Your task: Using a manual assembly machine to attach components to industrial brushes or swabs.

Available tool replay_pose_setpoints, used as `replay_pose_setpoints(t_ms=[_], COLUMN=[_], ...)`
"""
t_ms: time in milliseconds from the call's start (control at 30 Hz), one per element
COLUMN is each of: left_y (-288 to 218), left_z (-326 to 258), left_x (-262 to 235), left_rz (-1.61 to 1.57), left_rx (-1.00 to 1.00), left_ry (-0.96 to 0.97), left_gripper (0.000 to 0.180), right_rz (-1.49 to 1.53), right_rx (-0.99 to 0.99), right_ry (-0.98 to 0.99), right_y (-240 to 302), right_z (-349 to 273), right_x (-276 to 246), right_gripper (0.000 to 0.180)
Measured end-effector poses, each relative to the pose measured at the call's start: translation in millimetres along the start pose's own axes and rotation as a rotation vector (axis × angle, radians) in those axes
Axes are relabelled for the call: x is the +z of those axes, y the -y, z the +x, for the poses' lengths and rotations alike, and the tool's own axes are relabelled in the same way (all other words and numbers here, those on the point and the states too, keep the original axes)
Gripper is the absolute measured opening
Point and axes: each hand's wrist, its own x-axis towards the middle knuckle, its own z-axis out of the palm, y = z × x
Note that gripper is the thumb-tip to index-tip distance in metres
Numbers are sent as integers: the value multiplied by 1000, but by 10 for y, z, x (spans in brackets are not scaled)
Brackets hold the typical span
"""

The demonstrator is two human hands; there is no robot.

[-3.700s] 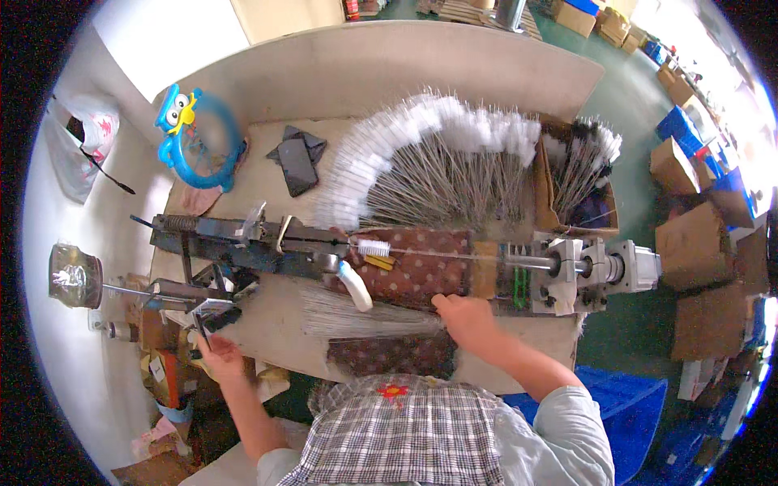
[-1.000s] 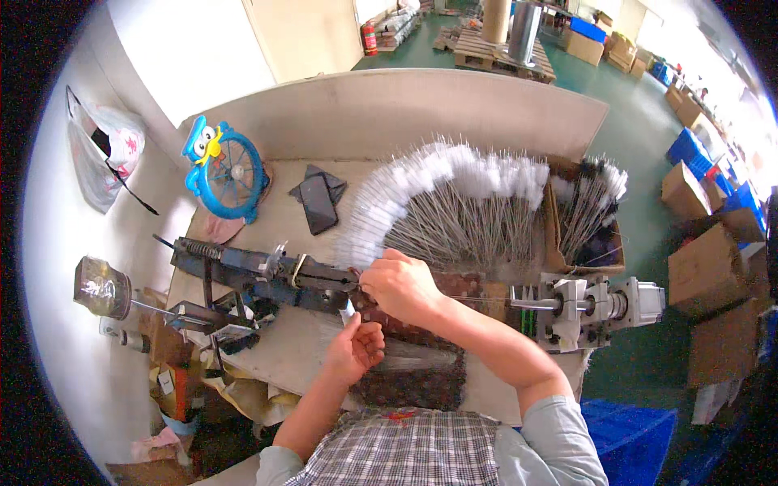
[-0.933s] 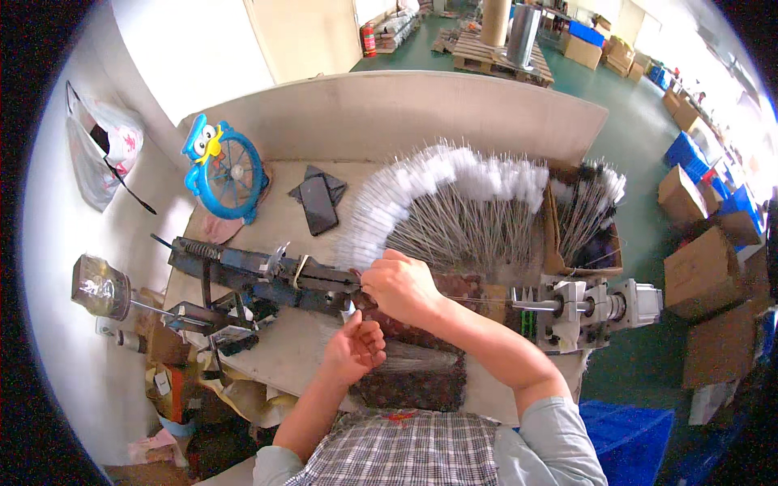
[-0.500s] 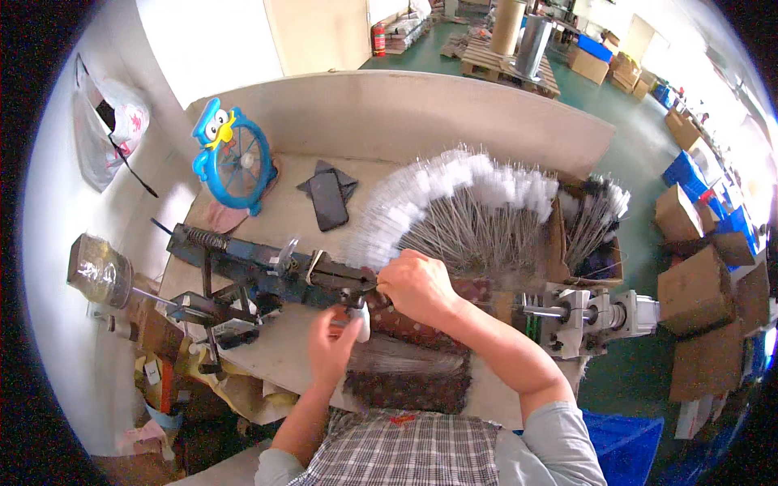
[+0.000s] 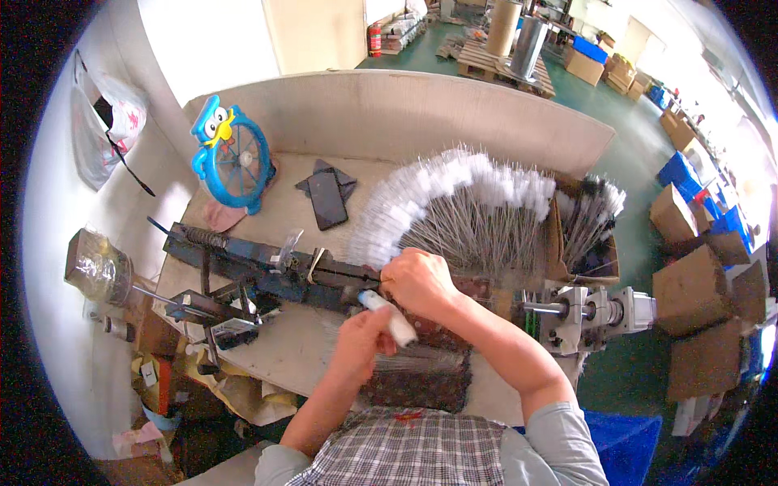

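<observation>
My left hand [image 5: 363,337] grips a small white tube-shaped brush head [image 5: 389,314] just in front of a long dark metal machine [image 5: 267,267] that lies across the bench. My right hand [image 5: 417,279] is closed at the machine's right end, fingers pinched at the top of the white piece; what it pinches is hidden. Behind my hands a fan of thin wire brushes with white fluffy tips [image 5: 454,202] spreads over the bench.
A cardboard box of more wire brushes [image 5: 587,231] stands at the right. A grey motor unit [image 5: 592,312] sits on the bench's right edge. A blue owl-shaped fan [image 5: 231,158] and a black phone [image 5: 327,198] lie at the back. A brown patterned cloth [image 5: 421,381] is near me.
My left hand came from the bench's left side to the middle and took up the white piece. My right hand moved up to the machine and stays closed there. My head leaned in closer.
</observation>
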Motion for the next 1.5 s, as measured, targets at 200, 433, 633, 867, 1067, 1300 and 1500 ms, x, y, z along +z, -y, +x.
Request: replay_pose_setpoints(t_ms=[200, 433, 633, 867, 1067, 1300, 1500], left_y=[119, 274, 459, 334, 143, 230, 419], left_z=[295, 301, 341, 401, 108, -329, -439], left_x=[-359, -241, -82, -447, -847, -1271, -1348], left_rz=[1201, 712, 320, 713, 705, 722, 787], left_rx=[279, 375, 342, 302, 510, 417, 474], left_ry=[-243, -89, -109, -96, -268, -537, -525], left_gripper=[29, 20, 18, 22, 29, 22, 20], right_rz=[8, -32, -58, -94, -272, -383, -335], right_rx=[6, 312, 446, 309, 181, 277, 159], right_ry=[30, -31, -35, -49, -70, 232, 156], right_y=[-35, -716, -1061, -1114, -1181, -1109, -861], right_z=[-4, 116, 330, 420, 351, 381, 421], right_x=[-13, -378, -197, -235, -162, -177, -170], right_gripper=[13, 22, 25, 22, 15, 13, 13])
